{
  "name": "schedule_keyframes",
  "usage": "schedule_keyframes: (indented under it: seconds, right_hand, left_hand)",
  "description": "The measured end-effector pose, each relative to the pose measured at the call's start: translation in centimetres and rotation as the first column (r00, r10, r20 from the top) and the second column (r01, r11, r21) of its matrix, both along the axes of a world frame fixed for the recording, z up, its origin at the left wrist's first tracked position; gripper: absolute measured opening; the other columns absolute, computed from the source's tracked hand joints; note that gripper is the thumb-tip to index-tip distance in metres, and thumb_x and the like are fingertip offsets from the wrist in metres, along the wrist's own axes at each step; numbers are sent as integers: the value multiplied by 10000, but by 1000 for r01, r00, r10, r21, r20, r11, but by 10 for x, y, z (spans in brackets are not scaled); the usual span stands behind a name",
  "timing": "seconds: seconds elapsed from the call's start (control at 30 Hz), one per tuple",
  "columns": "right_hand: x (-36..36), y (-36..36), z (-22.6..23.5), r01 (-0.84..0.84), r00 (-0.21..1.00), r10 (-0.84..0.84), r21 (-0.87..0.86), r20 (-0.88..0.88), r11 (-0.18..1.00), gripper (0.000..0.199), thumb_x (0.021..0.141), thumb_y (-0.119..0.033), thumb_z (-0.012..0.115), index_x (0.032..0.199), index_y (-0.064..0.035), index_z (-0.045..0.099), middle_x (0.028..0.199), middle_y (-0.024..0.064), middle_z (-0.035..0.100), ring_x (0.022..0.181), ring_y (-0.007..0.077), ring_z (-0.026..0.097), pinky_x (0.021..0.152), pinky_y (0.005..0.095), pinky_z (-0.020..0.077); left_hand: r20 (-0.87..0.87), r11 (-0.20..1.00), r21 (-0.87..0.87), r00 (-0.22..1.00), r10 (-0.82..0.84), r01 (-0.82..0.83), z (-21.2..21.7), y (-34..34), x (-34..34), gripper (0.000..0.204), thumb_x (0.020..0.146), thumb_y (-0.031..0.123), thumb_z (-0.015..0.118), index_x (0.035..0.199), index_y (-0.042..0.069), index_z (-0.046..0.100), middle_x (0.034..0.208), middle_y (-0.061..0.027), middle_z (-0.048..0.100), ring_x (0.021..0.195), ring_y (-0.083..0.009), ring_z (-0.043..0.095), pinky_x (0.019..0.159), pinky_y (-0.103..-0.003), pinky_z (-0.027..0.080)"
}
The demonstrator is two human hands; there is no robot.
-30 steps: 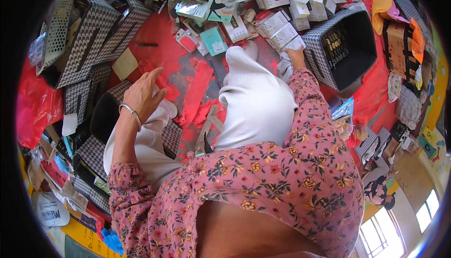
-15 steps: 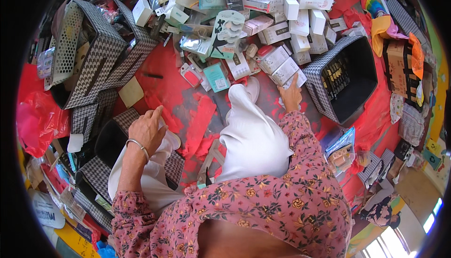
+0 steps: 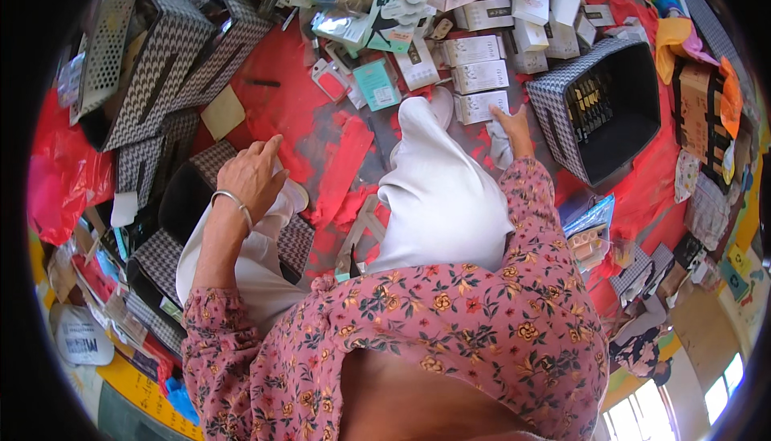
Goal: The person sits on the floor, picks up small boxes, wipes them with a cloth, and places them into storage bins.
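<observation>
My right hand (image 3: pixel 516 131) is at the near end of a row of white printed boxes. Its fingertips reach the right end of the nearest white box (image 3: pixel 482 107). A crumpled pale grey cloth (image 3: pixel 499 146) is gathered under the fingers, partly hidden by them. Behind that box two more, a middle white box (image 3: pixel 480 76) and a far white box (image 3: pixel 474 50), lie side by side. My left hand (image 3: pixel 253 174), with a bangle at the wrist, hovers over or rests on my left knee. Its fingers are loosely bent and apart, holding nothing.
Right of the row, a houndstooth bin (image 3: pixel 554 132) lies tipped with small dark-and-gold items inside. Beyond are piled white boxes (image 3: pixel 530 3), a mint eyelash package (image 3: pixel 397 9) and a teal package (image 3: pixel 376 85). More houndstooth bins (image 3: pixel 173 31) stand left. Red sheeting (image 3: pixel 341 168) covers the floor.
The three slanted white boxes now lie straighter in a row. My right hand has shifted right to the nearest box's end, with the cloth. My left hand stays near the knee.
</observation>
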State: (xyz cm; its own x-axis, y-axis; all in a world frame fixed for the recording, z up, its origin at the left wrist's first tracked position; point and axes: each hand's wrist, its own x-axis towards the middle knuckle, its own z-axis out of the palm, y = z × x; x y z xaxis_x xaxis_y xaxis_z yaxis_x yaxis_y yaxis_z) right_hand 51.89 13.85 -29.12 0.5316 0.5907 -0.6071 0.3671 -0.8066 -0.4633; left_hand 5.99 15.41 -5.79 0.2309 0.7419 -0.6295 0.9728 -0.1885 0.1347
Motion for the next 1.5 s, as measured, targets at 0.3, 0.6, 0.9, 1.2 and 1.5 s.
schedule_keyframes:
  seconds: [0.3, 0.6, 0.9, 1.2, 1.5]
  right_hand:
    - [-6, 20, -28, 359, 808, -196, 200, -556, 911, 501, 756, -331, 689, 1067, 38, 554, 913, 93, 612, 753, 143, 582, 658, 270, 464]
    - [-51, -3, -1, 148, 958, -5, 480, -286, 865, 585, 684, -150, 728, 1195, -10, 481, 1104, 106, 545, 982, 182, 522, 842, 287, 413]
    - [-21, -8, -65, 595, 670, -368, 170, -644, 785, 534, 703, -179, 705, 1135, -14, 439, 981, 135, 566, 789, 220, 591, 650, 336, 498]
    - [-42, -7, 29, 237, 879, -62, 320, -473, 917, 597, 580, -113, 742, 1097, 63, 500, 912, 118, 604, 795, 169, 584, 736, 270, 463]
    - [-144, 114, 246, -474, 659, 705, 584, -261, 659, 692, 562, -158, 718, 1183, 19, 472, 1002, 60, 558, 886, 147, 541, 798, 259, 437]
  left_hand:
    - [-1, 999, 1, 999, -48, 48, -1, -4, 1, 495, 777, 211, 578, 1229, 72, 431, 1104, -128, 545, 1002, -285, 539, 840, -375, 437]
    - [27, 997, -11, 997, -77, 77, 0, -5, 3, 469, 785, 214, 571, 1204, 50, 441, 1080, -137, 549, 1004, -284, 534, 835, -380, 441]
    - [25, 995, 3, 995, -99, 99, -4, -4, -3, 463, 783, 219, 570, 1198, 54, 447, 1060, -131, 557, 988, -285, 542, 819, -376, 450]
    - [109, 995, 100, 993, -40, 29, -3, 0, -2, 487, 781, 216, 578, 1223, 77, 431, 1082, -130, 552, 993, -293, 541, 830, -393, 435]
    - [829, 914, 181, 557, 58, -364, -14, 30, -16, 718, 783, 444, 582, 1288, -9, 347, 1259, -216, 425, 1169, -316, 424, 964, -361, 349]
